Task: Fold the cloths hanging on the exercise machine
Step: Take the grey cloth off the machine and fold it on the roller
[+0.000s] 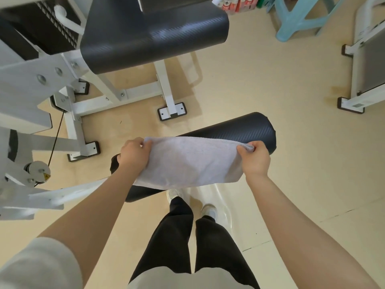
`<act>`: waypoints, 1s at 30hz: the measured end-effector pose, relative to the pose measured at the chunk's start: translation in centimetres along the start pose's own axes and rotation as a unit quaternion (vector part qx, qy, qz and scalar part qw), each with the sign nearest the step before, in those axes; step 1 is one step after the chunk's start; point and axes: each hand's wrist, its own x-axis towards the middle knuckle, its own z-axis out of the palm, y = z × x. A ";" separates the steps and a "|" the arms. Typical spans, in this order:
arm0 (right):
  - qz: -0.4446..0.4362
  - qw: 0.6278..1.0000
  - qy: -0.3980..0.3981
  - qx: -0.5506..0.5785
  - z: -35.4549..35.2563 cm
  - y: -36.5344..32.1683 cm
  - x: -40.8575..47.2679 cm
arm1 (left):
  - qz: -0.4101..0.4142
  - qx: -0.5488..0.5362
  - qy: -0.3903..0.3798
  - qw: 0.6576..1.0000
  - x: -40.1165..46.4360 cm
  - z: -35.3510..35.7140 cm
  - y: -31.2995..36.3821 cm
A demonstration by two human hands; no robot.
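Head view: exercise machine [41, 84], white frame, black seat pad. Black roller pad [239, 130] carries grey cloth [187, 161], seemingly doubled over. Left hand [134, 152] pinches its left top corner, right hand [255, 158] its right corner.

head-worn view, facing steeply down, close

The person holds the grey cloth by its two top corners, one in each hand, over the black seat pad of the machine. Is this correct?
Not quite. In the head view the grey cloth is held over the black foam roller pad, not the seat pad, which stands further away. The rest holds: the left hand and the right hand each pinch a top corner.
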 end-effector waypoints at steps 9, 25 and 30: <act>-0.137 0.989 -0.038 -0.044 -1.8 -4.5 3.6 | 0.024 -0.099 0.023 0.994 -1.1 -0.4 -0.8; -0.069 0.997 -0.030 0.011 -2.0 1.7 0.2 | -0.091 -0.237 0.037 0.966 -7.5 2.3 -3.0; -0.083 0.994 -0.073 0.023 -2.9 1.6 1.2 | -0.075 -0.236 0.050 0.968 -8.5 3.3 -2.9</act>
